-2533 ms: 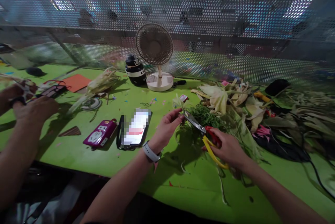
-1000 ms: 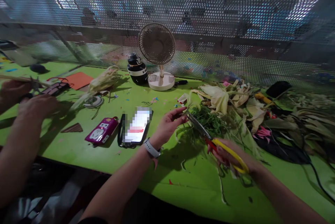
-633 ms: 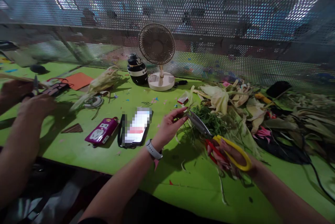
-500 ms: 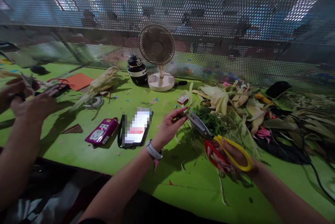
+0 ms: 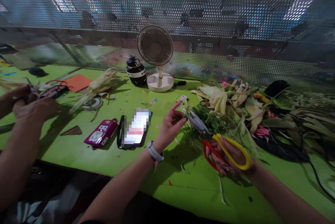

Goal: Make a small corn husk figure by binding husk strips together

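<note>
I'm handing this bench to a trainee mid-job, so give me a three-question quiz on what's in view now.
1. True or false: the right hand holds scissors with one red and one yellow handle.
2. What does the left hand pinch at the scissor tips: A) a thin pale leaf strip, B) the phone, C) the fan?
3. What lies on the table just left of the phone?

Key
1. True.
2. A.
3. A purple power strip.
</note>
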A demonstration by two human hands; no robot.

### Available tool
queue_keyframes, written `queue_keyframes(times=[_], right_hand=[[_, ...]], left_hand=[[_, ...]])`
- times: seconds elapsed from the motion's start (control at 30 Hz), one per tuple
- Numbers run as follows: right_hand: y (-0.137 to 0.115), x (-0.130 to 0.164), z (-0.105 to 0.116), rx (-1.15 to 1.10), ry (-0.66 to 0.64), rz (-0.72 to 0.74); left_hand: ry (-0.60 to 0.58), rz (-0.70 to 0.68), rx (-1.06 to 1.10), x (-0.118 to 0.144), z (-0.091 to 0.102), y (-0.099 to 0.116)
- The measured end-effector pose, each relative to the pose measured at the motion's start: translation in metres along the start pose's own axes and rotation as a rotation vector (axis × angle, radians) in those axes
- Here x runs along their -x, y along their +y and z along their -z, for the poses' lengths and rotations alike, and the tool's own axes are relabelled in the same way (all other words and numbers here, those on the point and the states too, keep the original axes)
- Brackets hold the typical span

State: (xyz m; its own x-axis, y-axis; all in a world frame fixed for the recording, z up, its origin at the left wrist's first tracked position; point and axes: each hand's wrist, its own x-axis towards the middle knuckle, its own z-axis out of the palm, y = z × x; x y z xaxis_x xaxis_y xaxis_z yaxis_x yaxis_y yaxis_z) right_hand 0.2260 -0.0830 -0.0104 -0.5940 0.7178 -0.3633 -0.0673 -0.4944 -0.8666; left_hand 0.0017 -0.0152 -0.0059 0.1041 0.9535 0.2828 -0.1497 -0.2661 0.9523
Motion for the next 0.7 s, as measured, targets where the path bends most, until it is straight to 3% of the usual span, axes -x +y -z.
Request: queue_keyframes(times=[0.33, 0.7], right_hand=[[0.000, 0.000, 0.003, -0.208, -0.222, 0.019], [0.007, -0.001, 0.005, -0.198, -0.232, 0.017]], left_hand=[[0.000, -0.421, -0.225, -0.003, 0.006, -0.020], [0.004, -0.543, -0.202, 0.000, 0.004, -0.016]])
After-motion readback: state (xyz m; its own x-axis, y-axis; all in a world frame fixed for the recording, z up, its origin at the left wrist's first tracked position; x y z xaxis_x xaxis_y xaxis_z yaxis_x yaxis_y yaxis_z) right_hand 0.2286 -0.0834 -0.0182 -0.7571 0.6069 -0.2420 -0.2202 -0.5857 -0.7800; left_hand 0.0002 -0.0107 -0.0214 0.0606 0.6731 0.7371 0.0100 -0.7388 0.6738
